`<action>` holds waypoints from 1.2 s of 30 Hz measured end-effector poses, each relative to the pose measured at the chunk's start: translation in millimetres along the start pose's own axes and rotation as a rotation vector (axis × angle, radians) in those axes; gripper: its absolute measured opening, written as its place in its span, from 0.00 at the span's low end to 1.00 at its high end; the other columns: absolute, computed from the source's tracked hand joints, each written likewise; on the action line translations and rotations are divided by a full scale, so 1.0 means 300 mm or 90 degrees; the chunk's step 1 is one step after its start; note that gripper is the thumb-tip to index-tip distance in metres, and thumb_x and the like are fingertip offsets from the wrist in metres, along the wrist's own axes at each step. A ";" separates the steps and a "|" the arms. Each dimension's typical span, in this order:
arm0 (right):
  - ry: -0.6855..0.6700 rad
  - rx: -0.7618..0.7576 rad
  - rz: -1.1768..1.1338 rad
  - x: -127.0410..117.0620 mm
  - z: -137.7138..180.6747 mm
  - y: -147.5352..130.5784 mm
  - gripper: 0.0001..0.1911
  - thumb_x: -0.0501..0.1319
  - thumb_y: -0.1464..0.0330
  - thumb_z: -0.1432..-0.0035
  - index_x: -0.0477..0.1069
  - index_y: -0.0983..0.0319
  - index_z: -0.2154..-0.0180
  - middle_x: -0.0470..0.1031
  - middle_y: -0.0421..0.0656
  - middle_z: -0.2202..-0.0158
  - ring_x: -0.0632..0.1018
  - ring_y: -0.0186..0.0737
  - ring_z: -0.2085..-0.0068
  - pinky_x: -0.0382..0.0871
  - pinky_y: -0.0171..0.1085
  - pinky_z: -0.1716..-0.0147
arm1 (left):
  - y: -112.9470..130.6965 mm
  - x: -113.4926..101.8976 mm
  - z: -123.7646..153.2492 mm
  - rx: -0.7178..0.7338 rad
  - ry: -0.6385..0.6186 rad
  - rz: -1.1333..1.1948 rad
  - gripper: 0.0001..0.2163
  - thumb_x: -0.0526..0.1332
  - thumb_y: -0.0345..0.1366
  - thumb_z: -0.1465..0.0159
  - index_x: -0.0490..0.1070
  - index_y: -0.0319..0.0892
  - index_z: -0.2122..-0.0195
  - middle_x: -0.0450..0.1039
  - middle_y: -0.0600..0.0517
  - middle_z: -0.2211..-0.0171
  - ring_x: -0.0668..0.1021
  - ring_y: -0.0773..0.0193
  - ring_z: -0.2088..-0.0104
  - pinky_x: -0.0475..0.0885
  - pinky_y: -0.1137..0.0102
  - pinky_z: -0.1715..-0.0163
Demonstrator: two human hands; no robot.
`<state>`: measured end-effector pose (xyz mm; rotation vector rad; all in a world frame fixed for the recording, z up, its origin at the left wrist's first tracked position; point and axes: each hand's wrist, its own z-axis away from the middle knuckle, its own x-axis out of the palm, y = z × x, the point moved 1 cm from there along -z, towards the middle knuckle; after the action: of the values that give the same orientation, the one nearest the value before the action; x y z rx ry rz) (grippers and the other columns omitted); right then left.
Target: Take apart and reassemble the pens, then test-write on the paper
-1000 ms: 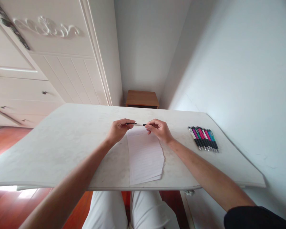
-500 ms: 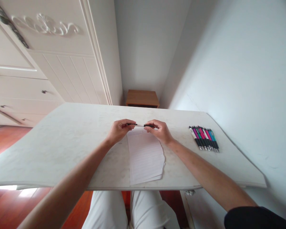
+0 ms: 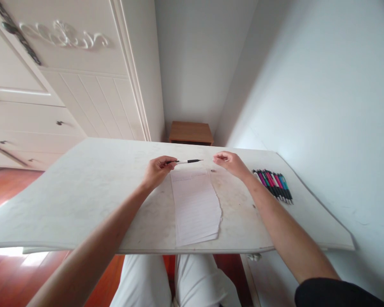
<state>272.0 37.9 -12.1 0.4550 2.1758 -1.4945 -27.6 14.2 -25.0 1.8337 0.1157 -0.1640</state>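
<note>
My left hand [image 3: 159, 169] is closed around the rear end of a white and black pen [image 3: 192, 161]. The pen lies almost level above the far end of the paper, its black grip and thin bare tip pointing right. My right hand [image 3: 228, 163] is apart from the pen, to its right, with fingers curled together; anything between them is too small to make out. A small metallic-looking piece [image 3: 213, 170] lies on the table below the right hand. Under the pen, lined paper sheets [image 3: 196, 209] with a torn right edge bear faint writing at the top.
A row of several colored pens [image 3: 273, 185] lies on the right of the white table [image 3: 92, 192], partly behind my right forearm. A wooden stand [image 3: 191, 131] is beyond the table's far edge. White cabinets [image 3: 92, 94] stand left; a wall [image 3: 323, 106] is on the right.
My right hand has come off the pen's front and moved right and slightly away. The thin tip now shows. The left hand keeps hold of the pen, and the small piece on the table is visible.
</note>
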 end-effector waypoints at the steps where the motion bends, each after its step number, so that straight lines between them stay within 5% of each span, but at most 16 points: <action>1: -0.034 0.003 0.056 -0.009 0.003 0.016 0.17 0.69 0.55 0.52 0.79 0.63 0.67 0.79 0.44 0.69 0.77 0.39 0.68 0.71 0.37 0.65 | -0.004 0.000 0.000 0.003 -0.004 -0.009 0.16 0.69 0.45 0.48 0.79 0.38 0.64 0.77 0.50 0.75 0.75 0.65 0.74 0.69 0.71 0.73; 9: -0.169 -0.054 0.137 -0.008 0.015 0.020 0.05 0.67 0.66 0.49 0.81 0.60 0.70 0.77 0.42 0.70 0.76 0.38 0.68 0.68 0.35 0.66 | -0.014 0.000 0.002 0.016 -0.001 -0.050 0.14 0.67 0.44 0.46 0.80 0.39 0.63 0.78 0.49 0.73 0.76 0.63 0.73 0.69 0.71 0.73; 19: -0.060 -0.079 0.009 0.058 0.036 -0.054 0.10 0.61 0.62 0.40 0.76 0.62 0.63 0.79 0.42 0.69 0.77 0.36 0.71 0.69 0.36 0.66 | -0.014 -0.001 0.000 -0.003 -0.016 -0.033 0.16 0.68 0.45 0.47 0.79 0.38 0.64 0.78 0.49 0.73 0.76 0.64 0.73 0.68 0.71 0.72; 36: 0.004 -0.124 -0.025 0.091 0.046 -0.075 0.10 0.65 0.61 0.43 0.77 0.60 0.64 0.80 0.44 0.66 0.79 0.38 0.66 0.72 0.36 0.65 | -0.004 0.009 0.006 -0.002 -0.023 -0.032 0.15 0.67 0.44 0.47 0.80 0.38 0.64 0.78 0.49 0.72 0.76 0.64 0.73 0.69 0.71 0.72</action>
<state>240.2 17.3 -13.4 0.3523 2.3186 -1.2861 -25.3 12.6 -27.0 1.8243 0.1377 -0.2320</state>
